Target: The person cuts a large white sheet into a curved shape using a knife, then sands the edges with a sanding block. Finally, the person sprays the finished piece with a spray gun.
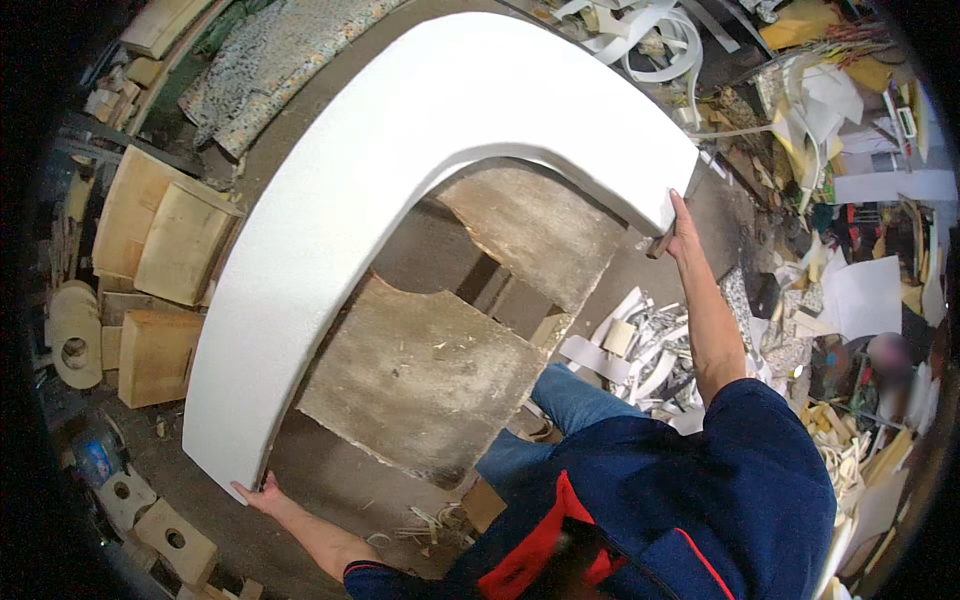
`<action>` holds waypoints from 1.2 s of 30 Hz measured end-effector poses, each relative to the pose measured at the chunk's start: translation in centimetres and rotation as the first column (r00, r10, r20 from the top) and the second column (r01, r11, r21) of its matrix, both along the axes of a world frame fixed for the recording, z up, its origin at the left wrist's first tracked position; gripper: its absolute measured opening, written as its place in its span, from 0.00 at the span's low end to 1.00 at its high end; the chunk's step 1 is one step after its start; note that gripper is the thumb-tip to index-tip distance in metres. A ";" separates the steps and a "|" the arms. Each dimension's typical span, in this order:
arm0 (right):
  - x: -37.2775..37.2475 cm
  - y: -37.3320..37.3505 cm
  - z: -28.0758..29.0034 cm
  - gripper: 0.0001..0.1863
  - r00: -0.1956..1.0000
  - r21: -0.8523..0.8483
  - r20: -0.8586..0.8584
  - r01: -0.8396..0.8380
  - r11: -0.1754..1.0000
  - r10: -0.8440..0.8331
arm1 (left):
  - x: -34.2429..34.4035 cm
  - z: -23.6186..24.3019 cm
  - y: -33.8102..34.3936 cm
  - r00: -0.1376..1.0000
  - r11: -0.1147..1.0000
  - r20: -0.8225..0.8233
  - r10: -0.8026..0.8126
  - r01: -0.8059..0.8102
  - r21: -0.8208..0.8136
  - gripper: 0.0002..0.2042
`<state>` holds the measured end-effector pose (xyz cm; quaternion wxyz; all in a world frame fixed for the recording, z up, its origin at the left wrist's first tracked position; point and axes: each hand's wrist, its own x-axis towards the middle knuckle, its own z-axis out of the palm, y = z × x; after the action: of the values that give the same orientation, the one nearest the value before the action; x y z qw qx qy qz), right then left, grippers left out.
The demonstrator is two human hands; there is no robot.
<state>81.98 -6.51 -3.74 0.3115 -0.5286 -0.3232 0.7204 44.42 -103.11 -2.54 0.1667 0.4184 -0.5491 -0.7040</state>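
Note:
A large white curved panel (280,310), shaped like a bent arch, spans the middle of the head view above a worn board work surface (415,375) with openings in it. My left hand (260,489) grips the panel's lower-left end, its fingers partly hidden under the edge. At the panel's upper-right end, my right hand (680,222) holds the edge with the thumb on top. A short dark strip of wood (659,245) shows just below that end, by my right hand.
Wooden pieces (180,250) are stacked at left, with pale blocks (172,540) having holes below them. A speckled foam sheet (250,80) lies at upper left. White offcuts (625,340) and scrap material crowd the right. My legs (570,400) are beside the board.

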 end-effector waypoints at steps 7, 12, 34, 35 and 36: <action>-1.6 1.1 3.6 0.44 0.999 0.079 0.013 -0.046 0.996 0.045 | 0.6 10.3 -1.3 0.997 0.997 0.021 0.076 -0.076 -0.018 0.43; -4.3 7.5 14.5 0.44 0.988 0.260 0.107 -0.137 0.956 0.113 | 2.5 13.5 1.4 0.993 0.999 0.105 0.054 -0.053 -0.007 0.40; -28.7 -4.6 59.0 0.26 0.503 0.593 0.722 -0.804 0.050 -0.474 | 22.5 15.2 -1.1 0.871 0.978 0.480 -0.104 0.001 0.210 0.50; -30.4 -4.2 58.6 0.27 0.559 0.604 0.699 -0.795 -0.050 -0.447 | 22.5 15.0 -0.7 0.908 0.963 0.386 -0.166 0.066 0.260 0.50; -31.9 -3.6 58.3 0.28 0.609 0.609 0.678 -0.779 -0.148 -0.412 | 22.8 14.9 -0.2 0.936 0.954 0.289 -0.203 0.122 0.275 0.49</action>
<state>50.10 -10.12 54.58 0.2889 -0.2749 -0.9166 -0.0272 67.23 -103.34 12.39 -0.0366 0.4953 -0.5074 -0.7042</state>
